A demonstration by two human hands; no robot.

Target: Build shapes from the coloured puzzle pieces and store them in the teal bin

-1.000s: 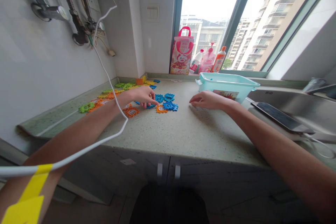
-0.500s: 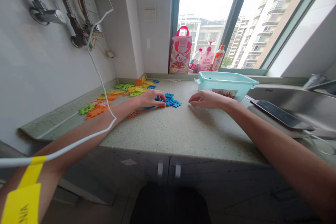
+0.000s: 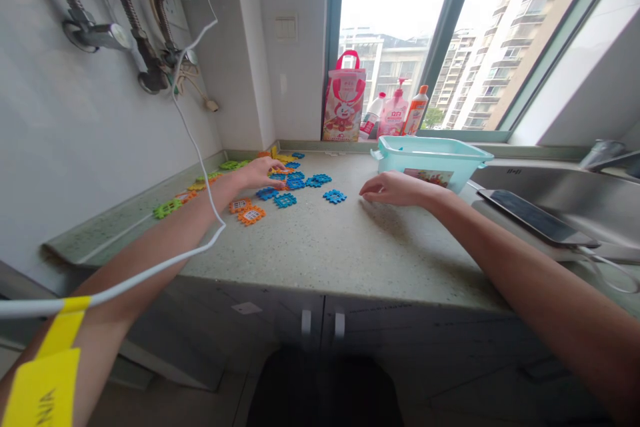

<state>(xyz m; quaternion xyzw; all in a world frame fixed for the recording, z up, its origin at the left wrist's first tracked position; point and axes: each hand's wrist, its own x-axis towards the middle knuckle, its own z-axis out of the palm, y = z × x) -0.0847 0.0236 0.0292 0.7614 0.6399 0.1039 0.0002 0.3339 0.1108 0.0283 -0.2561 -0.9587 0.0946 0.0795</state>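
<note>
Step in hand: judged from the posture, the left hand (image 3: pixel 281 175) is sorting or picking among flat toothed pieces on the worktop (image 3: pixel 310 253). Its thumb and fingers stand partly apart above the blue cluster (image 3: pixel 295 181), with orange showing by the thumb; whether it has hold of a piece cannot be told. The right hand (image 3: pixel 364 195) is palm down, fingers bent and close together, tips low near the worktop. No piece shows in it; its underside is hidden.

Location: a single blue piece (image 3: pixel 335 197) lies between the hands, nearer the right hand and apart from the rest. Another blue piece (image 3: pixel 285 200) lies in front of the cluster. Two orange pieces (image 3: pixel 251 215) lie nearer the worktop's front edge, beside the left forearm. The teal bin (image 3: pixel 425 153) stands behind the right hand.

Orientation: the separate pieces lie face-flat. Outlines are roughly square, so no clear long axis or pointing end can be assigned. The bin stands upright, open side up, long axis running left to right along the window.

Next move: the left hand's position calls for a thumb-and-finger pinch on one piece's edge. Overlapping pieces could drag along.
</note>
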